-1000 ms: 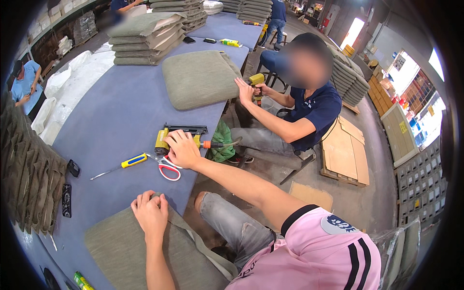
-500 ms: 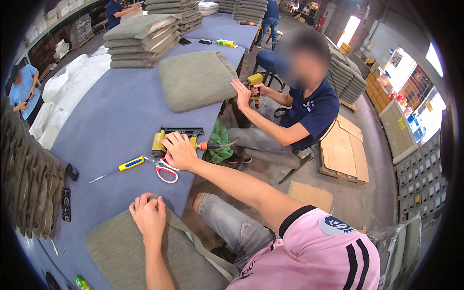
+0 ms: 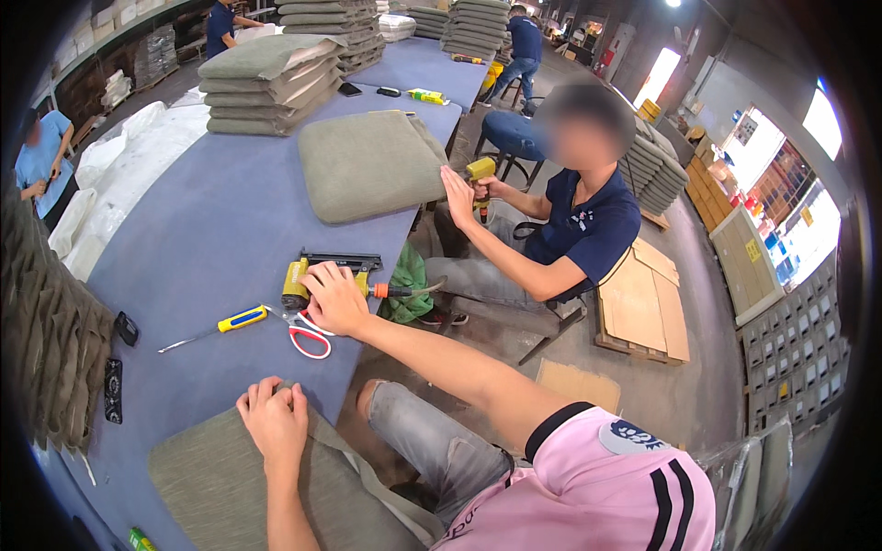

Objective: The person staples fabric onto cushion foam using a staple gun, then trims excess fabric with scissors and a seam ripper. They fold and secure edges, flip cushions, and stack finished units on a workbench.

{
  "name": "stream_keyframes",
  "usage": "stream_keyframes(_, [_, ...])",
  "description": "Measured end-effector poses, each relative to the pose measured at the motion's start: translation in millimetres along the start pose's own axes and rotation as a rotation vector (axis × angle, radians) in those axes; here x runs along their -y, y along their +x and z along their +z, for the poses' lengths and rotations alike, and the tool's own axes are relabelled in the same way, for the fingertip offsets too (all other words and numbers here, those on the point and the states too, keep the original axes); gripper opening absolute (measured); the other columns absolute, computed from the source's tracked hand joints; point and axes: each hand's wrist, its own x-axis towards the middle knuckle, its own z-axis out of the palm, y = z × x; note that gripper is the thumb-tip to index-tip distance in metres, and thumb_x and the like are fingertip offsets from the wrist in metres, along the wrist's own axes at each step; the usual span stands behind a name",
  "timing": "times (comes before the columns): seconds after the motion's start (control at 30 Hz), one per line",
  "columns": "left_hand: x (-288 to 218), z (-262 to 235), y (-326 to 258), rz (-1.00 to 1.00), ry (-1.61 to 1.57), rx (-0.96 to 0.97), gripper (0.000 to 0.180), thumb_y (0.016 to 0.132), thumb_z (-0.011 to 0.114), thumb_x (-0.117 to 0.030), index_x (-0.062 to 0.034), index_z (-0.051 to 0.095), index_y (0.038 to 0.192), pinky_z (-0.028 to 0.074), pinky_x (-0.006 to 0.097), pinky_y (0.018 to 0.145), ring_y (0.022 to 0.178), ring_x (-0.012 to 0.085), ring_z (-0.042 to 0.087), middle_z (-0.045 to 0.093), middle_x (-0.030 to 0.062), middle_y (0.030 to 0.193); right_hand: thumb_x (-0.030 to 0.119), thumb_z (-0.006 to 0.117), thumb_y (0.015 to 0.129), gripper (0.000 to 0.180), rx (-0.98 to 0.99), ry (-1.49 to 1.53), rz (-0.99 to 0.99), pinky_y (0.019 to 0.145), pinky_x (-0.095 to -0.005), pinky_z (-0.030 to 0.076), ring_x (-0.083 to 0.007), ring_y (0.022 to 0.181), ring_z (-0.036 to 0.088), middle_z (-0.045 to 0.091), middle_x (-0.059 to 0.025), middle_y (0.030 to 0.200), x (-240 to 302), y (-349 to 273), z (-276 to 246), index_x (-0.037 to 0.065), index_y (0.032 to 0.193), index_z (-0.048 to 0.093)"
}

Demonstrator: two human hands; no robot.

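Note:
A grey-green fabric cushion (image 3: 243, 477) lies on the near end of the table, its loose cloth edge folded along the right side. My left hand (image 3: 276, 418) pinches that cushion's far corner between curled fingers and thumb. Farther along, a yellow and black pneumatic staple gun (image 3: 296, 283) rests on its side, an orange hose fitting at its right end. My right hand (image 3: 335, 298) is wrapped over its handle; the fingertips are partly hidden. Beside that wrist lie red-and-white-handled scissors (image 3: 310, 342) and a screwdriver (image 3: 243, 319) with a yellow and blue handle.
Across the table corner a seated co-worker (image 3: 588, 216) holds another yellow staple gun (image 3: 480, 170) against a second cushion (image 3: 367, 165). Cushion stacks stand on the far table (image 3: 271, 83). Folded covers (image 3: 55, 340) are piled at left. An air hose (image 3: 430, 288) runs off the table's right edge.
The whole view has shifted slightly. My right hand stays on the staple gun and my left on the cushion corner, with little visible movement of either.

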Motion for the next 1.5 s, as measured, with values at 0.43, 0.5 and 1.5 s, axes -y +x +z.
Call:
stream_keyframes(0.43, [-2, 1, 0, 0.035, 0.046, -0.022, 0.022, 0.091, 0.077, -0.020, -0.0035, 0.078, 0.077, 0.043, 0.048, 0.102, 0.103, 0.0276, 0.064, 0.073, 0.0076, 0.106, 0.009, 0.070, 0.076, 0.045, -0.003, -0.002, -0.008, 0.093, -0.0453, 0.044, -0.0306, 0.119, 0.058, 0.062, -0.0104, 0.122, -1, 0, 1, 0.008, 0.121, 0.066])
stream_keyframes(0.5, [-2, 0, 1, 0.023, 0.043, -0.010, 0.022, 0.092, 0.077, -0.020, -0.0035, 0.077, 0.077, 0.043, 0.048, 0.102, 0.103, 0.0275, 0.064, 0.073, 0.0077, 0.106, 0.009, 0.070, 0.077, 0.045, 0.010, -0.003, 0.000, 0.093, -0.0454, 0.044, -0.0305, 0.119, 0.058, 0.062, -0.0104, 0.122, -1, 1, 2, 0.008, 0.121, 0.066])
stream_keyframes(1.5, [-54, 6, -26, 0.161, -0.083, 0.132, 0.027, 0.088, 0.080, -0.019, -0.0013, 0.073, 0.069, 0.045, 0.050, 0.098, 0.102, 0.0321, 0.069, 0.076, 0.0152, 0.108, 0.013, 0.074, 0.078, 0.047, -0.052, -0.069, 0.088, 0.095, -0.0475, 0.044, -0.0366, 0.121, 0.053, 0.057, -0.0193, 0.125, 4, -9, -1, 0.007, 0.124, 0.065])
